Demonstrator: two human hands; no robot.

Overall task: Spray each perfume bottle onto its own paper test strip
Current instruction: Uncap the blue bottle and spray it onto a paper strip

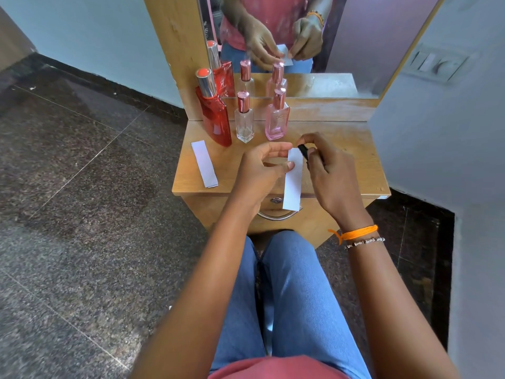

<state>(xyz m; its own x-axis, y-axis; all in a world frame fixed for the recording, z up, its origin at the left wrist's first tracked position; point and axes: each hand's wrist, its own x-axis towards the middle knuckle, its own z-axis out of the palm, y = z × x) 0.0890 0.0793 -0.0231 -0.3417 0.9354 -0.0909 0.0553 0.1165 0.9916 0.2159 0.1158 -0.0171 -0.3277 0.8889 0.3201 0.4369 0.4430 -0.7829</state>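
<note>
My left hand pinches a white paper test strip near its top and holds it upright over the front of the wooden dressing table. My right hand grips a small black bottle, mostly hidden by the fingers, right beside the strip's upper end. Three capped bottles stand at the back: a red perfume bottle on the left, a clear bottle in the middle, a pink bottle on the right. A second test strip lies flat at the table's left.
A mirror behind the table reflects the bottles and both hands. A drawer with a metal handle sits under the tabletop. Dark stone floor lies left; a grey wall with a switch plate stands right. My knees are below the table.
</note>
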